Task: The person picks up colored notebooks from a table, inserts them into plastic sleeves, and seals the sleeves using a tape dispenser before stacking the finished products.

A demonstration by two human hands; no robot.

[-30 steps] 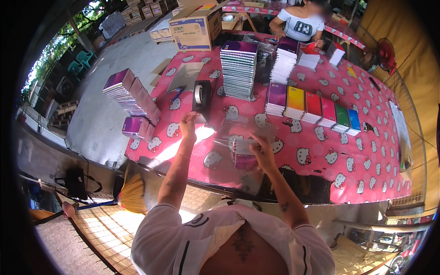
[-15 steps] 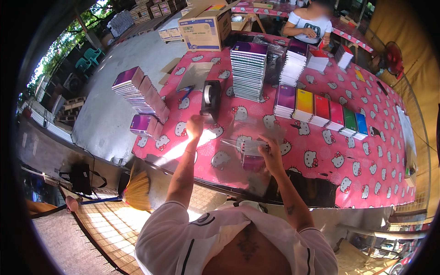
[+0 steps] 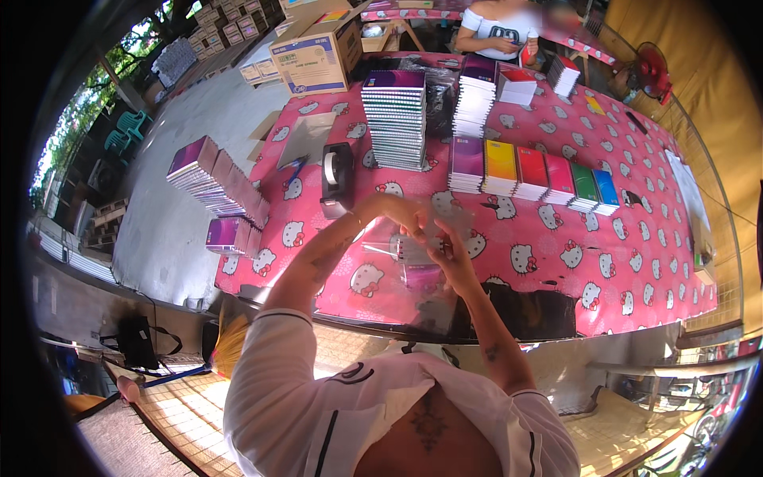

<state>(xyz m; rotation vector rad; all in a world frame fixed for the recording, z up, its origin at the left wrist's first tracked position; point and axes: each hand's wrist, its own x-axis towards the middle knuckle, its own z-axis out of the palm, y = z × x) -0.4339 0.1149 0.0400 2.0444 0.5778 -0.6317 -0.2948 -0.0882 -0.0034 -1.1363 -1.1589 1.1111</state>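
Note:
A small spiral notebook bundle (image 3: 421, 274), purple-covered, lies in a clear plastic sheet (image 3: 433, 306) on the table before me. My right hand (image 3: 455, 261) grips the plastic at the bundle's right side. Above it reaches my left hand (image 3: 407, 218), fingers bent and pinched close to the right fingertips; whatever they pinch is too small to make out. Left of that hand stands a black tape dispenser (image 3: 337, 181) with a roll of tape. A stack of purple notebooks (image 3: 218, 183) stands at the left table edge, with a shorter purple stack (image 3: 234, 236) in front of it.
Tall notebook stacks (image 3: 394, 119) stand at the back. A row of notebooks in several colours (image 3: 528, 175) runs to the right. A cardboard box (image 3: 310, 63) sits at the far left. Across the pink-covered table (image 3: 524, 258), a person (image 3: 501, 36) handles a red notebook. A red fan (image 3: 653, 71) is at the right.
My left hand has moved from the tape dispenser's front end rightward to the plastic-covered bundle, beside my right hand. The right hand stays at the bundle. The view has shifted slightly.

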